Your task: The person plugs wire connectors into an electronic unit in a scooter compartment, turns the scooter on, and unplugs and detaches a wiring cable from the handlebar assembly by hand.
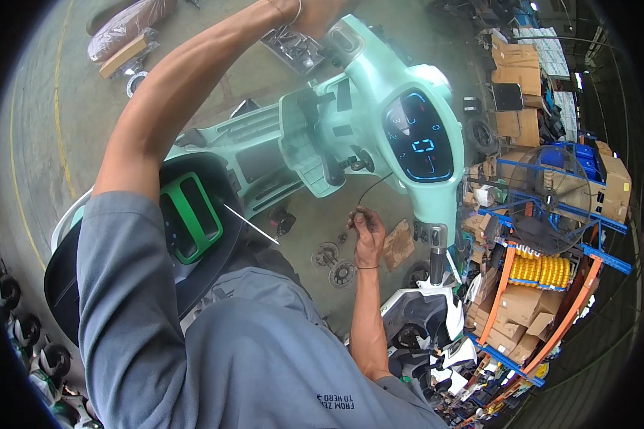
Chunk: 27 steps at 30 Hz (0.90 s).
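A mint-green scooter point(368, 93) with a lit dashboard point(418, 136) stands in front of me. My left arm reaches across the top, and my left hand point(318, 16) is at the far handlebar end, cut off by the upper edge. Its fingers are hidden. My right hand point(368, 232) is closed, thumb and fingertips pinching a thin black cable point(368, 189) that runs up to the underside of the handlebar cover. The near handlebar grip point(436, 264) is black, with nothing on it. A dark part with a bright green frame point(217, 222) sits beside my left arm.
A thin white rod point(254, 225) sticks out near my waist. Round metal parts point(342, 273) and a cardboard piece point(398, 247) lie on the floor. To the right stand a white scooter point(426, 311), a large fan point(551, 196) and racks with cardboard boxes point(519, 314).
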### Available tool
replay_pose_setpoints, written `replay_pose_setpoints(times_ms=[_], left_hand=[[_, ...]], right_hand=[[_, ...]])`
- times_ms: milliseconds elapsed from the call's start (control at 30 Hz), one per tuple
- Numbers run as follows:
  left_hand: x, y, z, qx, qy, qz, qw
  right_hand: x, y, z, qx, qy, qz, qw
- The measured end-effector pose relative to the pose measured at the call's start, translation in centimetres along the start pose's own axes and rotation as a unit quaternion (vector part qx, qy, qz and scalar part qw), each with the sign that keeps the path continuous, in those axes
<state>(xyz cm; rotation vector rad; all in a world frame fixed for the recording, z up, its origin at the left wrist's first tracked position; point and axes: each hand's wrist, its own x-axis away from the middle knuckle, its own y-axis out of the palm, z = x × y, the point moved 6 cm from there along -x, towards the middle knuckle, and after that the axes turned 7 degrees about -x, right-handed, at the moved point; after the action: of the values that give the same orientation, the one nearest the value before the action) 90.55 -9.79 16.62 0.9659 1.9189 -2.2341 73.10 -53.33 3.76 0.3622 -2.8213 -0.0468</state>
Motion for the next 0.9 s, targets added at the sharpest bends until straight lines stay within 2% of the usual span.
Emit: replay_pose_setpoints(times_ms=[333,433,500,700,900], left_hand=[[-0.1,-0.2,0.0,0.004,0.009,0.028,1.000],[0.0,-0.5,0.1,0.029,-0.021,-0.003,0.999],[0.3,-1.5,0.5,0.000,0.010,0.079,0.997],[0.3,-0.6,0.2,-0.023,-0.018,0.018,0.999],[0.1,-0.5,0.1,-0.032,-0.020,0.018,0.999]], right_hand=[[-0.5,0.3,-0.1,0.009,0.002,-0.009,1.000],[-0.7,0.3,0.0,0.010,0.002,-0.010,1.000],[-0.8,0.4,0.1,0.008,0.002,-0.015,1.000],[-0.9,0.5,-0.1,0.007,-0.003,-0.029,1.000],[-1.0,0.5,-0.3,0.007,-0.007,-0.027,1.000]])
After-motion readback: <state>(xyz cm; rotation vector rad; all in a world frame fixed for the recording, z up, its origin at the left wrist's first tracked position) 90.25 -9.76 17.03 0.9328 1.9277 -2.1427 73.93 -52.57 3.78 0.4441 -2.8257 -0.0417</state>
